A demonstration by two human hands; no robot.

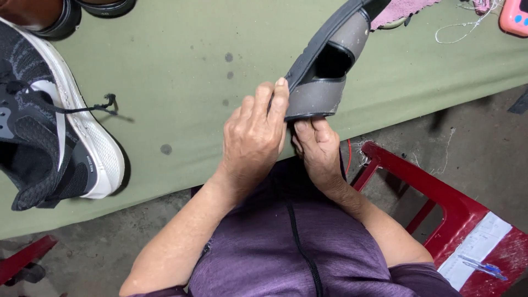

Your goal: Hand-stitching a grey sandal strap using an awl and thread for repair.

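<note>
Grey slip-on shoe [324,66]: dark, flat rubbery sole edge, wide strap, black opening, tilted up over green table edge [181,82]. Left hand [254,137] closed on near end, fingers curled over sole rim. Right hand [318,144] pinching same end from below.

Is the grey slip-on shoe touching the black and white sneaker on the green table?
Apart. The head view shows the grey slip-on shoe held up in both hands at right, while the black and white sneaker lies far left, with bare green table between them.
</note>
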